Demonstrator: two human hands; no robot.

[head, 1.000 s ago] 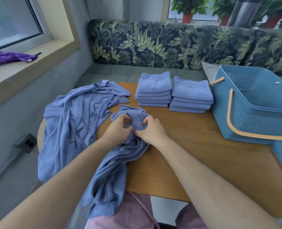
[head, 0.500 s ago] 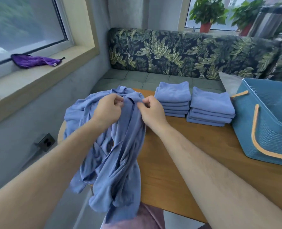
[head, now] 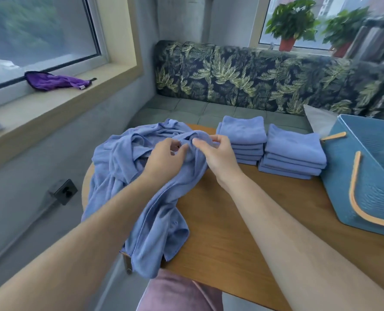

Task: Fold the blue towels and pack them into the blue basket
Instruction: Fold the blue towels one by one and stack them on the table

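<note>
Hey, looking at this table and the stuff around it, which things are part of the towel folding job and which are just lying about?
Part of the job:
- loose blue towel, pinched by left hand and right hand
- two folded stacks
- blue basket

Just lying about:
- purple cloth on the windowsill
- potted plants
- white cushion

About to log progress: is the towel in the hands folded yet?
Not folded. The towel hangs crumpled off the table edge, pinched at its top by the left hand and right hand.
</note>
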